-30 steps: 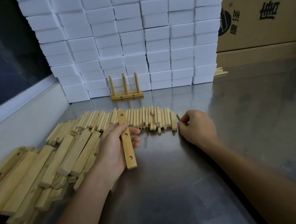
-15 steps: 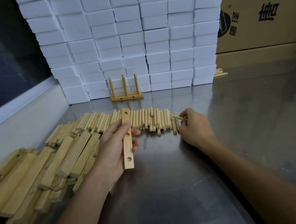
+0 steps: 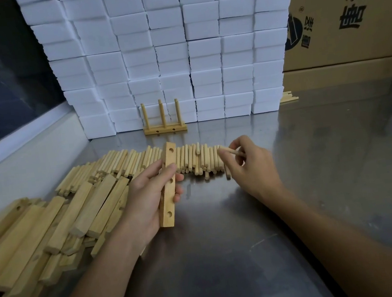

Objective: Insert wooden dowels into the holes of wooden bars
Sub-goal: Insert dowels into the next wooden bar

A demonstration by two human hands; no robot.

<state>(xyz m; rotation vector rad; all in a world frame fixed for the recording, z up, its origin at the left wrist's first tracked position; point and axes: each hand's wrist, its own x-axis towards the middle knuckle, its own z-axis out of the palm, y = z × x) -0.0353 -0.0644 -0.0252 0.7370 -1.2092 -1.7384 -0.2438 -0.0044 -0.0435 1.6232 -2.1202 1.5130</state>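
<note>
Above the table (image 3: 229, 256), left hand (image 3: 147, 202) grips bar (image 3: 169, 189), right hand (image 3: 249, 166) pinches 1 dowel (image 3: 227, 151).

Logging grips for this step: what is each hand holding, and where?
Left hand grips a wooden bar around its middle; right hand pinches a dowel near one end.

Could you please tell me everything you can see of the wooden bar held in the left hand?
The wooden bar is a pale, square-edged strip of light wood with three round holes showing along its upper face, all empty. The left hand grips it around the middle, thumb across the top and fingertips showing on the far side. It points away from the person, its far end raised over the row of dowels, clear of the steel table.
</note>
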